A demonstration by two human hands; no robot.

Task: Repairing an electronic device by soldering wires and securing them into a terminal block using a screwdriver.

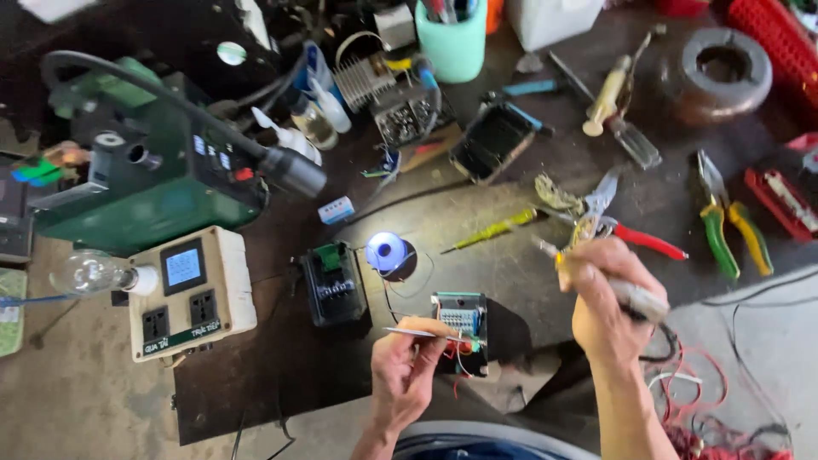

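1. Pinching a thin strand of solder wire (pixel 423 334), your left hand (pixel 407 370) is clenched on it and lays its free end across the small circuit board (pixel 461 321).
2. Your right hand (pixel 607 300) is closed around a soldering iron (pixel 596 277), raised up and to the right of the board, with its tip apart from the board.
3. The board sits on a dark block directly right of your left fingers.
4. Just beyond the board lie a solder spool (pixel 386 252) and a black battery pack (pixel 334 285).
5. Farther left stands a cream socket box (pixel 191 294); to the right, green-and-yellow pliers (pixel 729 223) lie on the workbench (pixel 511 255).
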